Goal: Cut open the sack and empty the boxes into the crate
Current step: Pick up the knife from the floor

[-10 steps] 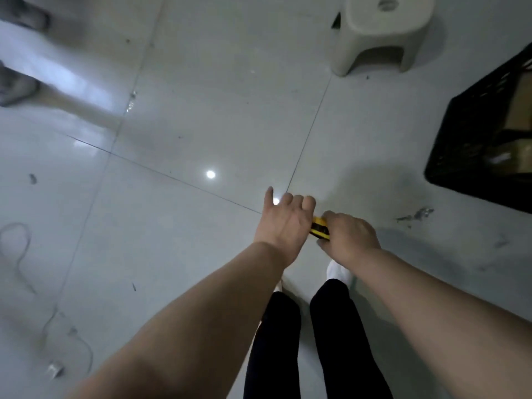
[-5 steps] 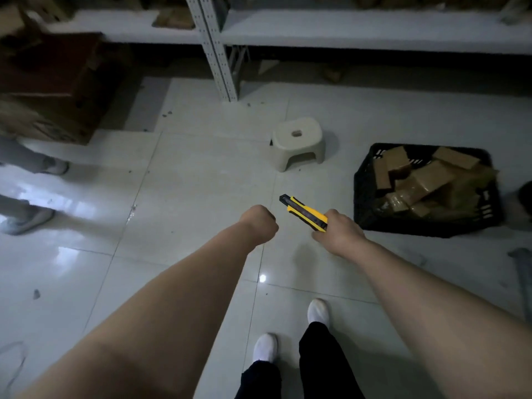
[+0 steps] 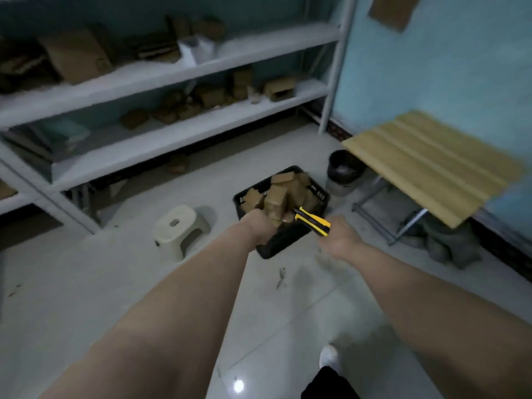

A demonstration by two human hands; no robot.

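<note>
A black plastic crate (image 3: 290, 240) stands on the tiled floor ahead of me, filled with several brown cardboard boxes (image 3: 277, 195). My right hand (image 3: 338, 239) grips a yellow and black utility knife (image 3: 312, 221), its tip pointing up and left over the crate's near side. My left hand (image 3: 257, 226) is curled into a fist holding nothing, in front of the crate's near left corner. Grey-green sacks (image 3: 443, 243) lie on the floor under the folding table at the right.
A beige plastic stool (image 3: 178, 226) stands left of the crate. White metal shelves (image 3: 161, 73) with cardboard boxes line the back. A yellow slatted folding table (image 3: 431, 162) stands at the right by the blue wall, a dark bin (image 3: 344, 168) beside it. My white shoe (image 3: 328, 355) shows below.
My view has swung up and right, bringing the crate, the table and the shelves ahead. My hands parted earlier; the right one still carries the knife, now over the crate's near edge.
</note>
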